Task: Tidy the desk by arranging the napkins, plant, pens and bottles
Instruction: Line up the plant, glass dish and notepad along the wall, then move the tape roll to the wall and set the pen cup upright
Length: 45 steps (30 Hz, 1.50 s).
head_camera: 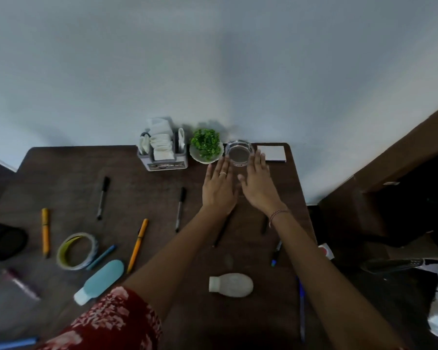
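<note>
I see a dark brown desk (pixel 142 188), a green plant (pixel 204 144) in a white pot (pixel 196 155), a yellow pen (pixel 45 231), a blue bottle (pixel 104 277), a white bottle (pixel 234 284), and a red sleeve (pixel 111 322) patterned pale pink.

just the one view here, a wide-angle cam worn on the person's head. it faces forward and steeply down, so the dark worktop (pixel 137 173) shows almost from above, and the pale wall (pixel 213 59) fills the whole upper half. both forearms come in from the bottom edge, and the left hand (pixel 219 188) and right hand (pixel 258 188) sit near the centre of frame. it's close in: the hands reach nearly to the worktop's far edge by the plant (pixel 205 145). straight lines bend toward the sides.
</note>
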Each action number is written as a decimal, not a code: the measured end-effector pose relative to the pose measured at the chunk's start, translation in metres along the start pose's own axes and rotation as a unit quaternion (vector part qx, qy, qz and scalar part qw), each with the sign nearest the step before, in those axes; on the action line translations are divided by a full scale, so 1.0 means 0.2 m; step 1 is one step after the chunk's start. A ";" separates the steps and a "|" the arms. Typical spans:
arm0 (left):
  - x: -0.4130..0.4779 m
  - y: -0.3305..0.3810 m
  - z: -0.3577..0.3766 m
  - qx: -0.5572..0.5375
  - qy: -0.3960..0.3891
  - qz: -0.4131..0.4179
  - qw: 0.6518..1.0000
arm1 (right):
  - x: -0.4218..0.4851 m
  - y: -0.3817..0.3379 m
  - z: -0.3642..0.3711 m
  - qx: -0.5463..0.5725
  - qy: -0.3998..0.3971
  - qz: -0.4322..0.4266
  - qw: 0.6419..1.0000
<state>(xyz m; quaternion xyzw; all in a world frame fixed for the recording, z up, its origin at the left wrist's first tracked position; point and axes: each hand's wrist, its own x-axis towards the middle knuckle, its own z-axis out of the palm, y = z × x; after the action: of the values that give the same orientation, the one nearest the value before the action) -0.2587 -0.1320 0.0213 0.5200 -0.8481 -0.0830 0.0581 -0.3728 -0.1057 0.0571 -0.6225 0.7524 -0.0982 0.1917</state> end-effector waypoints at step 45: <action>-1.10 -1.56 -0.12 -0.301 0.015 -0.530 0.793 | -0.42 -1.59 1.15 0.065 -0.149 -0.068 0.984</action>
<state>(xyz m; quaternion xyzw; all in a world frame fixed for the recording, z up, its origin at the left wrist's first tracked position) 0.1165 -0.0770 -0.0212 0.8451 -0.3711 -0.3445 0.1714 0.0206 -0.0695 -0.0140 -0.6664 0.6632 -0.0660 0.3341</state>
